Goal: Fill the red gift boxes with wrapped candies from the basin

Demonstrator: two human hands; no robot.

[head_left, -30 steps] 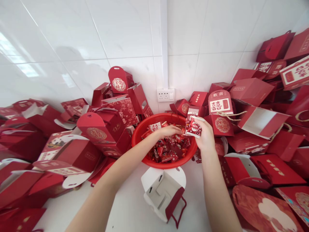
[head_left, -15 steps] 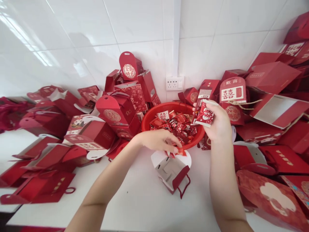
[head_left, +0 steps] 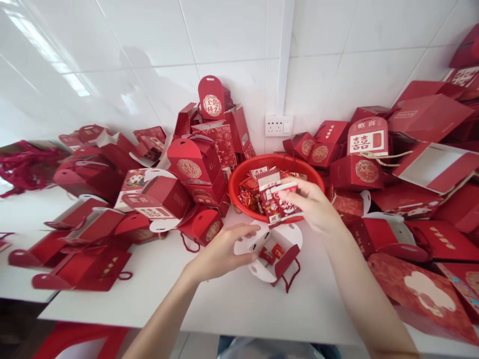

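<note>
A small red gift box [head_left: 286,263] with a white inside and a cord handle stands on the table with its flaps open. Two small red packets [head_left: 272,253] lie in it. My left hand [head_left: 224,252] is at the box's left side, thumb and fingers apart around a white flap; whether they touch it I cannot tell. Above the box's far edge, my right hand [head_left: 316,204] pinches a few printed red-and-white snack packets [head_left: 285,202]. Just behind them is a red plastic basin [head_left: 237,172] filled with small wrapped sweets [head_left: 249,192], partly hidden by the packets and hand.
Red gift boxes [head_left: 160,197] are piled on the left, and more boxes [head_left: 404,199] are heaped on the right. Behind the basin, a socket plate [head_left: 279,125] sits on the tiled wall. The white table's [head_left: 224,311] front edge runs below my arms.
My left hand has let go of small red packets, which now lie in the box, and moved to its left side. My right hand has brought its packets left and down, over the box.
</note>
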